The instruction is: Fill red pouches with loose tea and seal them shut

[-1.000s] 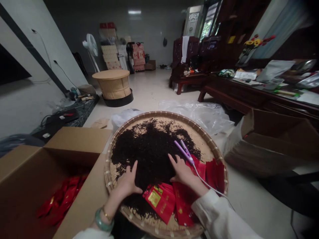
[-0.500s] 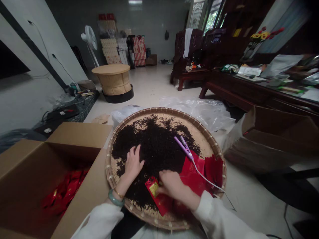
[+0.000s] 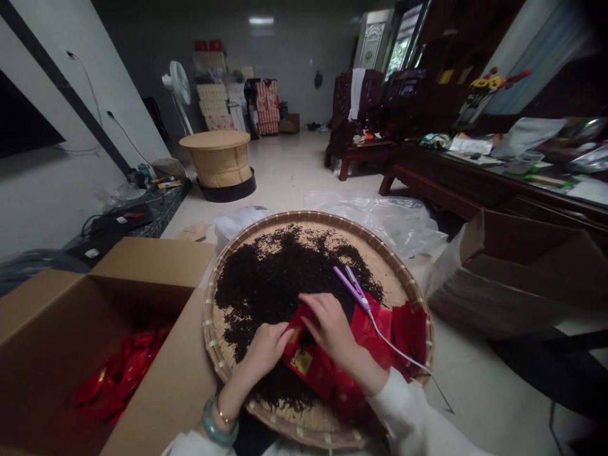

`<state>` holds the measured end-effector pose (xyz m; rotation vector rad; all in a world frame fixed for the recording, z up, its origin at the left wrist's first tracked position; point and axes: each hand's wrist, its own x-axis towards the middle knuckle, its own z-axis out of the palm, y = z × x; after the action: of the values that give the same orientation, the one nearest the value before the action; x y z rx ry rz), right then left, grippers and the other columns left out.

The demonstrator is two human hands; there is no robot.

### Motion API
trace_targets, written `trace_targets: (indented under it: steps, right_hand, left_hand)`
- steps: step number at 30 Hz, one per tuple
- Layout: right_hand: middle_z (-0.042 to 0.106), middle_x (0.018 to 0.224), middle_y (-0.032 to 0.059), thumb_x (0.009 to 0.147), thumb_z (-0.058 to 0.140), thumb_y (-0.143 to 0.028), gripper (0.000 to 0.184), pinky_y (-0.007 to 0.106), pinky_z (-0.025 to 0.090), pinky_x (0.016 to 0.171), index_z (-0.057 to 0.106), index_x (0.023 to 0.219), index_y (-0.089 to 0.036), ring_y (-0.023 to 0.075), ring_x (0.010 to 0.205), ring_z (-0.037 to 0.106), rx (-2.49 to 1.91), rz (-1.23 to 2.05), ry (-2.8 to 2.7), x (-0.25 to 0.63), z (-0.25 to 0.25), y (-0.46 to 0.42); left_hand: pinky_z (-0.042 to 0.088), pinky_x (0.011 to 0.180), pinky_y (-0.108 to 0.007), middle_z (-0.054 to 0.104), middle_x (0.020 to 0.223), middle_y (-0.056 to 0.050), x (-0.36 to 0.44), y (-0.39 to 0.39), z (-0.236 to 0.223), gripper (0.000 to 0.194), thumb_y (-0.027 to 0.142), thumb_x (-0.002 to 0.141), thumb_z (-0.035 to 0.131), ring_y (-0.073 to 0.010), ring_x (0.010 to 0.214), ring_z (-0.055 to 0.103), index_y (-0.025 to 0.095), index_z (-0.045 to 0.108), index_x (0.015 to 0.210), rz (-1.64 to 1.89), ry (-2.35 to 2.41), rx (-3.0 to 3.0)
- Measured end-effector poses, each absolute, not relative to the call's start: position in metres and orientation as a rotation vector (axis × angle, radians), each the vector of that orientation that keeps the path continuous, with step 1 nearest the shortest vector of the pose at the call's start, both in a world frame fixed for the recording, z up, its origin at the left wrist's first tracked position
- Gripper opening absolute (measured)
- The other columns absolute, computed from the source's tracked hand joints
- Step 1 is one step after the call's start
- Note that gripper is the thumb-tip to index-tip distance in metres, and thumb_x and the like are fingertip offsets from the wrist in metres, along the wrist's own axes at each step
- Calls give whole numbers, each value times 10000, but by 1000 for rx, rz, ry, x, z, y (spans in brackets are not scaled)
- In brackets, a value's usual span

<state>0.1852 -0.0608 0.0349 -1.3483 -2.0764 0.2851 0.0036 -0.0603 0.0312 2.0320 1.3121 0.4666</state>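
Note:
A round woven bamboo tray holds a wide heap of dark, loose tea-like leaves. Over its near part, a small red packet is pinched between my two hands. My left hand grips its left edge with thumb and finger, and my right hand is closed on its upper right side. Just below them, another red packet with a gold label lies on the tray. Further right are more red packets, and a purple flat iron with a white cord rests against them.
To the left stands an open cardboard box with several red packets inside. Another open carton is on the right. Clear plastic sheeting lies behind the tray. A round wooden stand and dark wooden furniture are further back.
My left hand has come down and right from over the leaves to the red packet. My right hand has risen slightly, now with a packet raised from the pile.

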Motion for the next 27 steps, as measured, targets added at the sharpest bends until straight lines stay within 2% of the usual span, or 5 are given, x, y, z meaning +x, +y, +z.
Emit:
trace_targets:
  steps: [3,10,15,20,27]
  right_hand:
    - [599,1136,132,900,491,-226,406,407,459,884,480,1305,-186,254,1043,531,-1242,186,-1880,186,29,-53]
    - [620,1098,116,923,465,-177,298,404,485,832,547,1207,-206,236,1004,548,-1104,-74,-1907,183,18,-51]
    - [585,882,95,874,569,-210,63,343,474,699,607,900,-167,215,834,507,-1088,-95,-1955,184,30,-51]
    - [530,733,66,867,547,-160,217,294,371,577,537,651,-179,194,704,429,-1123,-165,-2123,176,37,-55]
    - [602,792,60,889,445,-110,153,326,381,739,529,783,-182,191,817,523,-921,227,-2192,183,39,-58]
  left_hand:
    - [363,539,-245,650,595,-40,9,-59,24,373,367,873,430,-173,549,551,165,656,655,680,1352,1850]
    - [328,518,-229,612,572,-13,11,-57,10,385,400,846,426,-148,541,503,148,602,612,768,1403,1746]
    - [337,539,-238,664,633,-57,10,-61,16,359,315,876,385,-165,566,553,149,642,688,623,1410,1900]
    - [355,575,-257,700,689,-89,10,-63,26,338,228,887,370,-191,602,610,163,679,766,479,1459,2053]
    - [469,775,-308,722,894,-80,1,-59,23,333,365,842,496,-220,840,637,152,693,1006,702,1129,1570]
